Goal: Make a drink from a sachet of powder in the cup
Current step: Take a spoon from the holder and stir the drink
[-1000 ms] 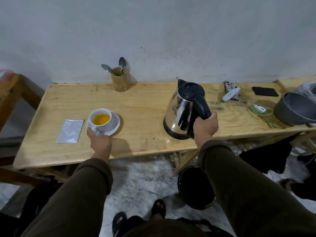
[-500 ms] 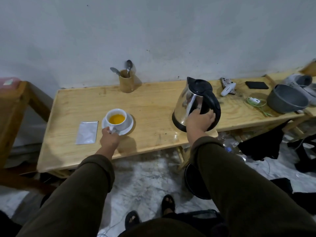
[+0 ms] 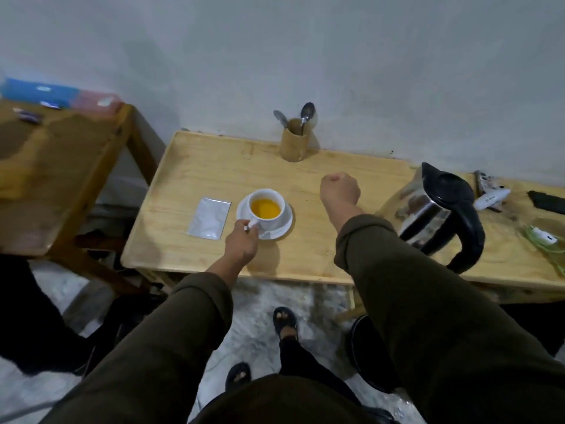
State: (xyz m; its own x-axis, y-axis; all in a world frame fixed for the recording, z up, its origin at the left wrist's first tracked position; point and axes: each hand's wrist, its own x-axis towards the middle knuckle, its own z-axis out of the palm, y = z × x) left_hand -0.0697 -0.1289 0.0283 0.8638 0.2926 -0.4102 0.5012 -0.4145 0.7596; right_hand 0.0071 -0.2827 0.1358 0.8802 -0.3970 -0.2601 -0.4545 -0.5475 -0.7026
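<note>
Wooden boards make up the long table (image 3: 214, 166), which is set against a plain grey wall.

Nearest, two feet in sandals are seen on the floor. Just past the table's near edge, the left hand (image 3: 241, 244) is seen. Its fingers are closed around the handle of the white cup (image 3: 265, 206). The cup is stood on a white saucer (image 3: 281, 226) and is filled with yellow drink. At nine o'clock from the cup, just beside the saucer, the silver sachet (image 3: 209, 217) is laid flat. At three o'clock from the cup, the right hand (image 3: 340, 189) is held above the table. Its fingers are curled into a loose fist, and nothing is held in it. Further round at three o'clock, well apart from the cup, the kettle (image 3: 440, 215) is stood on the table. At one o'clock, far back by the wall, two spoons (image 3: 306, 113) are kept in a wooden pot (image 3: 295, 143).

Water looks to have been poured already, so stirring is likely the step in hand. For the next move, a spoon would need to be picked from the pot, with the cup kept steady.

Half a second ago, the kettle handle was gripped by the right hand. Now the kettle has been let go and the right hand has been moved toward the spoons. The cup handle is still gripped by the left hand.
</note>
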